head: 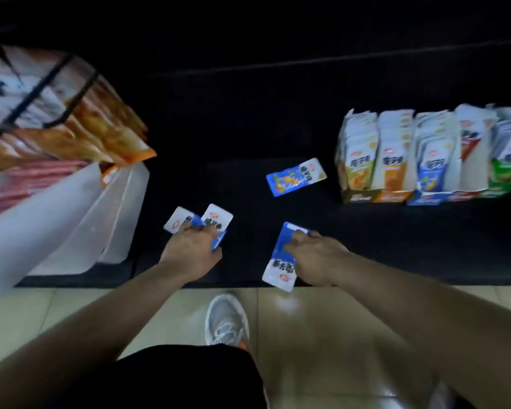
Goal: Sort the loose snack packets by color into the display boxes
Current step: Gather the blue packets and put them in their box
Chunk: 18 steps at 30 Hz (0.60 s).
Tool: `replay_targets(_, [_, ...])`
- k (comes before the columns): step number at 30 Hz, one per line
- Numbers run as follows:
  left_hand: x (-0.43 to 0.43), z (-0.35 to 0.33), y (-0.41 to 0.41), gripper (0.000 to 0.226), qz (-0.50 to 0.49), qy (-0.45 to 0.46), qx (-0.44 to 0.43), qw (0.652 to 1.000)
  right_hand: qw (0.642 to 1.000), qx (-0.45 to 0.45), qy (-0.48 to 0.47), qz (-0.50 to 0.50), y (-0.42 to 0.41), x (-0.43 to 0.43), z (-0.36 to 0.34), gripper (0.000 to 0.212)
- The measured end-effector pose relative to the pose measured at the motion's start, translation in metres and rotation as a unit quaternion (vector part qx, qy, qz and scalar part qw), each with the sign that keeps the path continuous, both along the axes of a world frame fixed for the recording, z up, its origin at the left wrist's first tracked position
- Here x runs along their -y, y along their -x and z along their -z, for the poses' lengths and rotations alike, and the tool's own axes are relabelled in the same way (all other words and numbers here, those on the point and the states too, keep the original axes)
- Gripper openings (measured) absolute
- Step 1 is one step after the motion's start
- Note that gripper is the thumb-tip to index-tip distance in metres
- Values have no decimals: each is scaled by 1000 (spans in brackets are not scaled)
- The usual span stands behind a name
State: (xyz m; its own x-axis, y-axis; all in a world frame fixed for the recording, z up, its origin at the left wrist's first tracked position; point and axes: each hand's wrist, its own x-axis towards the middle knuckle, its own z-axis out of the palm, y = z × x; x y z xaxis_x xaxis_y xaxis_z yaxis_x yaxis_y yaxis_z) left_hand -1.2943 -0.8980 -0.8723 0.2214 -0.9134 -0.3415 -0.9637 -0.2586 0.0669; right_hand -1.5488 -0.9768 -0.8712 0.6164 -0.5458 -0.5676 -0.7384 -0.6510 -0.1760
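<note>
Well, my left hand (192,249) pinches two blue packets (216,221) near the dark shelf's (396,246) front edge, right of the clear bin (80,225). My right hand (314,256) grips one packet (279,261) on its left, long side running near to far. A loose packet (295,176) lies farther off on open shelf, left of the boxes (425,166).

Dim and underexposed, with the black shelf (248,128) lost in shadow, soft overhead glare on the tiled floor (289,308), motion blur smearing the snack bags (101,128) at left and the display boxes (393,196) at right, wide-angle bending toward the edges.
</note>
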Motion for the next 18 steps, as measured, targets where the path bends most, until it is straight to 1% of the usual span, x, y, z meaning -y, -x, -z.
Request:
replay_targets(2, [-12,27,-11,56,-27,-2,5,1000,1000,0,25,3,-10,-19,33,54])
replay_targets(4, [-19,47,-16,72,-56,-14,-6,998,997,19,70,28,-15,-34,53,58])
replay_targets(6, [-24,60,-15,78,-74,-22,-31,997,994,55,85,43,-16,-41,64,58])
replay_targets(8, [-30,71,-9,71,-69,23,-35,997,993,93,45,52,-14,-40,68,61])
replay_targets(10, [-35,78,1,56,-60,90,-52,993,994,100,11,40,-9,-32,68,68])
replay_targets(12, [-37,85,11,43,-85,139,-77,984,996,73,44,-11,-2,-25,70,78])
replay_targets(14, [-37,88,19,34,-123,149,-103,976,995,49,77,-39,3,-22,73,83])
replay_targets(16, [-35,88,21,38,-149,138,-118,972,994,56,87,-22,6,-22,75,75])
replay_targets(18, [-32,85,20,56,-198,123,-142,962,989,102,106,-12,6,-28,79,59])
